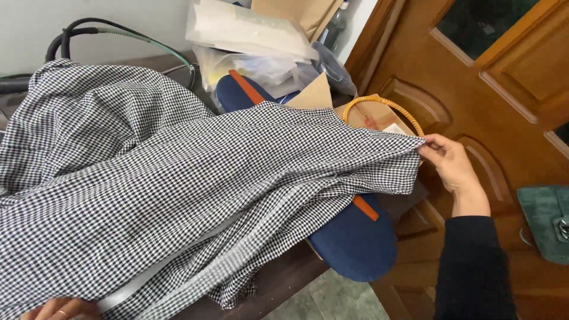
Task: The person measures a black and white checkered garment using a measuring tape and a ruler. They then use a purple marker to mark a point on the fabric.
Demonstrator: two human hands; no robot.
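Note:
A black-and-white checked shirt (178,172) lies spread over a dark table (284,278) and a blue padded board (355,243) with an orange strip. My right hand (450,163), in a black sleeve, pinches the far right corner of the shirt and holds it stretched out. My left hand (62,309), with a ring on one finger, shows only partly at the bottom left edge and rests on the shirt's near hem; whether it grips the cloth is hidden.
A brown wooden door (492,77) stands at the right. Plastic bags and cardboard (261,35) are piled behind the shirt, beside an orange ring handle (379,104). Dark hoses (89,29) run along the wall. A teal bag (548,219) hangs at the far right.

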